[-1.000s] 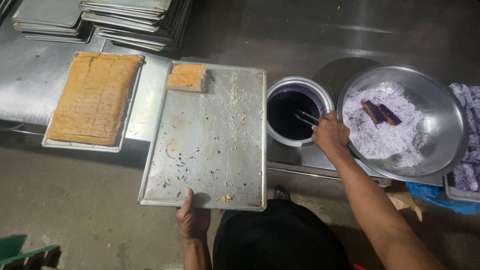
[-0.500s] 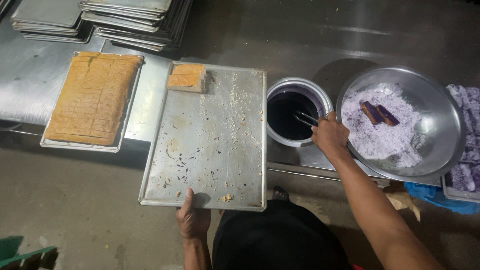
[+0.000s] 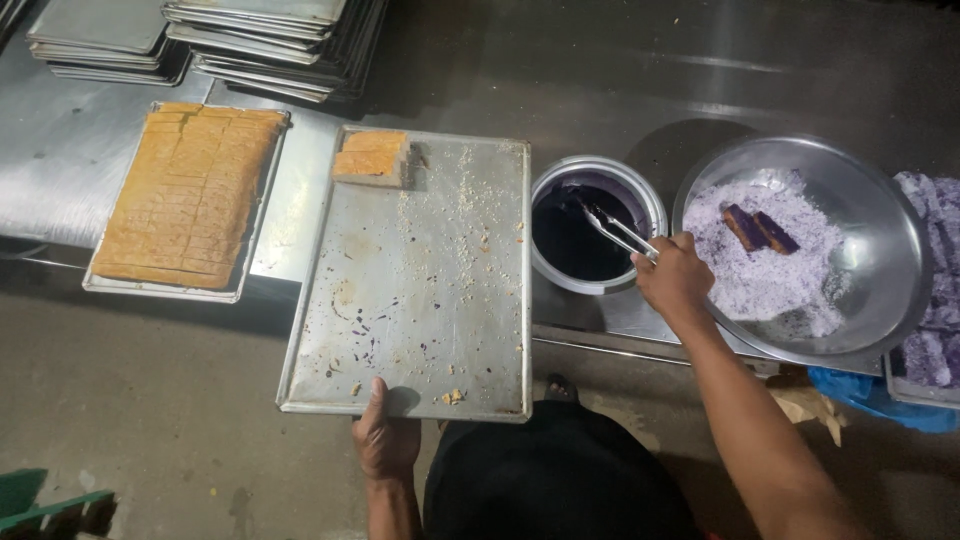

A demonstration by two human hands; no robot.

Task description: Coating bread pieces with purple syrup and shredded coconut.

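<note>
right hand (image 3: 677,278): fist wrapped round the handles of slim metal tongs (image 3: 618,230); tips point up and away to its left, down into the round steel pot of dark purple liquid (image 3: 597,237).
tongs' grip: tips sit low over the dark liquid; cannot tell whether anything is pinched between them.
tongs' long axis: slanted, from the hand at lower right to the pot's middle at upper left.
left hand (image 3: 385,440): thumb over the near rim, fingers under, holding the crumb-strewn flat steel baking tray (image 3: 420,300) by its near edge; the tray juts off the steel table (image 3: 560,70) toward the person.
cake piece: small golden sponge block (image 3: 371,157) at the tray's far left corner, well beyond the left hand, farther still from the right.
right of the right hand: wide steel bowl of pale purple flakes (image 3: 890,250), two dark soaked bars (image 3: 757,229) lying on them, just beside the wrist.
room: pot and bowl nearly touch; tray's right edge lies just beside the pot.
</note>
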